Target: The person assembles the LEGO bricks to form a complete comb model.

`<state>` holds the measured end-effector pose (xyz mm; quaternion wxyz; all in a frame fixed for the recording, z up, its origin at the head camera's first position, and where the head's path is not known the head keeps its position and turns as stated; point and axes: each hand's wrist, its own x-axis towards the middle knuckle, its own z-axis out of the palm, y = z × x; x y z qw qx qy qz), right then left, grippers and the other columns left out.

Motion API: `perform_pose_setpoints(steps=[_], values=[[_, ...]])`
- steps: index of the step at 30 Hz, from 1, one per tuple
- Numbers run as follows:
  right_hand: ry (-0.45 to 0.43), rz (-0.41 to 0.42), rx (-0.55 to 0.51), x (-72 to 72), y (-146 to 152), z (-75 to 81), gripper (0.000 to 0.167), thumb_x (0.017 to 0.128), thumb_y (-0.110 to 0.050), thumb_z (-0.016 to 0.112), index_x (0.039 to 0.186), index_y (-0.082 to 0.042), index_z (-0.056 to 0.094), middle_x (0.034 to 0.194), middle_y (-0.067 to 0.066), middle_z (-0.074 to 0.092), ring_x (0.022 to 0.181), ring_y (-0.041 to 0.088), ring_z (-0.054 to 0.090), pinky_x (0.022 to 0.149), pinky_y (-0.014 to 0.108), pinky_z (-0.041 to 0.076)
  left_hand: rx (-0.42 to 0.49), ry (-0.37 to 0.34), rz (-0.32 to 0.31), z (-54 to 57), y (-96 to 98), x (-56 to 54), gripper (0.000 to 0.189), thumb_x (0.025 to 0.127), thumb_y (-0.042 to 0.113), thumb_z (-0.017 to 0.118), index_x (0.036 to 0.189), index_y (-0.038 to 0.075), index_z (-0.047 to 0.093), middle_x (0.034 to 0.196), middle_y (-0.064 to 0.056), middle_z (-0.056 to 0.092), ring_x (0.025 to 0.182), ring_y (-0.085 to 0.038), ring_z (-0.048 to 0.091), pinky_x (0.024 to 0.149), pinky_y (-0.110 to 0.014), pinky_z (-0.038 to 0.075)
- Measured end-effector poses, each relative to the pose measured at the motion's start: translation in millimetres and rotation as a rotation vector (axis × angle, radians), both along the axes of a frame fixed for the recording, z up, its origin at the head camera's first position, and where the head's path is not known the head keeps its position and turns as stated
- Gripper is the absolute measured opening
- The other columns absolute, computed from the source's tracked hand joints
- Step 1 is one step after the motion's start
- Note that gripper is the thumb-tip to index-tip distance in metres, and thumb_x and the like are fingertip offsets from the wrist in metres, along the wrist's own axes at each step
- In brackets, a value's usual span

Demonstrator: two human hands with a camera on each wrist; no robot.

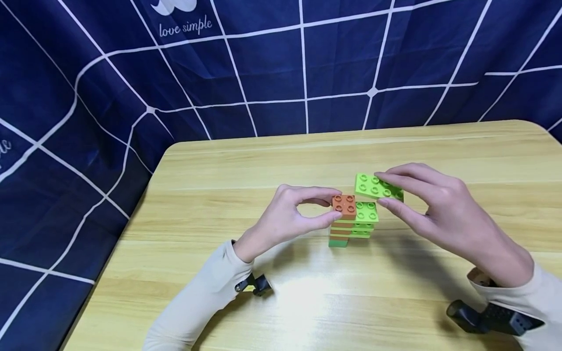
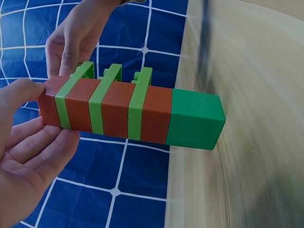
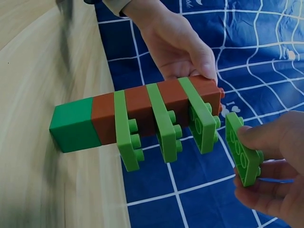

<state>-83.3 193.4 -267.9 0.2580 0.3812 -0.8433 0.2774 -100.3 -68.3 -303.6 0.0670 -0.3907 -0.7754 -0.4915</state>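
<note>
A tower of toy building bricks (image 2: 116,107) stands on the table, a dark green brick (image 2: 195,118) at its foot. Above that, orange-brown bricks alternate with flat lime-green plates (image 3: 164,135) that jut out to the right. My left hand (image 1: 291,209) pinches the top orange-brown brick (image 1: 344,207) between thumb and fingers. My right hand (image 1: 443,209) holds a loose lime-green plate (image 1: 368,185) by its right end, studs up. In the right wrist view this loose plate (image 3: 241,149) is apart from the tower, just beyond its top.
The wooden table (image 1: 219,195) carries the tower near its middle. Behind and at the left hangs a dark blue cloth (image 1: 272,63) with white lines. Black wrist cameras (image 1: 487,317) sit under both sleeves, close over the tabletop.
</note>
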Motion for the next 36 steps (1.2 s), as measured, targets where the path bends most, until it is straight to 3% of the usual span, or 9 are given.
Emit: perform_pose_setpoints(steps=[11,20,28,36], values=[[0.017,0.046,0.003,2.8,-6.6,3.6,0.059,0.098,-0.05,0.046,0.114,0.003,0.068,0.105,0.012,0.066,0.092,0.023,0.062,0.087,0.004,0.039,0.003,0.001,-0.004,0.9,-1.0,1.7,0.034,0.084,0.014,0.074,0.115,0.0,0.068,0.101,-0.008,0.073,0.093,-0.006,0.067,0.09,-0.02,0.051],[-0.008,0.101,-0.003,5.6,-15.9,2.7,0.054,0.098,-0.048,0.048,0.114,0.0,0.069,0.106,0.006,0.066,0.092,0.017,0.062,0.081,0.005,0.043,-0.028,0.029,0.006,1.3,-0.6,3.6,0.05,0.082,0.012,0.077,0.125,-0.005,0.059,0.1,-0.012,0.073,0.094,-0.011,0.069,0.092,-0.019,0.05],[-0.07,0.11,0.058,7.6,-19.4,2.9,0.041,0.094,-0.034,0.062,0.113,0.001,0.068,0.109,0.007,0.065,0.095,0.016,0.062,0.07,0.01,0.048,-0.048,0.068,-0.004,3.6,-1.5,2.7,0.056,0.08,0.008,0.078,0.129,-0.005,0.055,0.102,-0.012,0.073,0.094,-0.013,0.07,0.093,-0.019,0.049],[-0.052,0.123,0.056,5.9,-21.9,2.1,0.045,0.097,-0.04,0.055,0.112,0.001,0.069,0.107,0.007,0.065,0.092,0.016,0.062,0.066,0.013,0.049,-0.051,0.045,-0.01,4.2,-0.4,1.2,0.055,0.08,0.008,0.078,0.128,-0.005,0.056,0.101,-0.012,0.073,0.093,-0.014,0.07,0.092,-0.018,0.05]])
